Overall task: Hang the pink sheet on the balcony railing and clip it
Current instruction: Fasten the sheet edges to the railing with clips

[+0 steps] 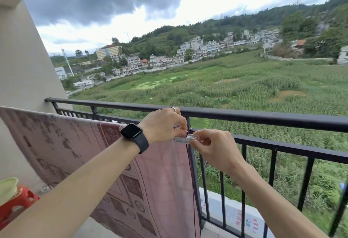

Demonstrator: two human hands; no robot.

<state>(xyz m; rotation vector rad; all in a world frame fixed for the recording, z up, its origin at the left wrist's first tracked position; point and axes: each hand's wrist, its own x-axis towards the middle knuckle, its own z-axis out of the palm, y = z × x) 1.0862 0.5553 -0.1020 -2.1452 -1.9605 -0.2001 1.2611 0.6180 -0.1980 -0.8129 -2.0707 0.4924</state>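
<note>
at the railing (263,117), left hand (163,124) pinches the pink sheet (160,173), right hand (216,148) pinches a clip (183,139).

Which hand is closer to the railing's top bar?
Left. The left hand has its ringed finger up at the top bar; the right hand sits lower, pinching the white clip at the edge of the pink sheet.

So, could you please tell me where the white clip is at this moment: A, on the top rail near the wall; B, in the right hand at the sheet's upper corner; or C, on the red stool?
B: the right hand pinches the white clip at the upper corner of the pink sheet, which the left hand holds.
</note>
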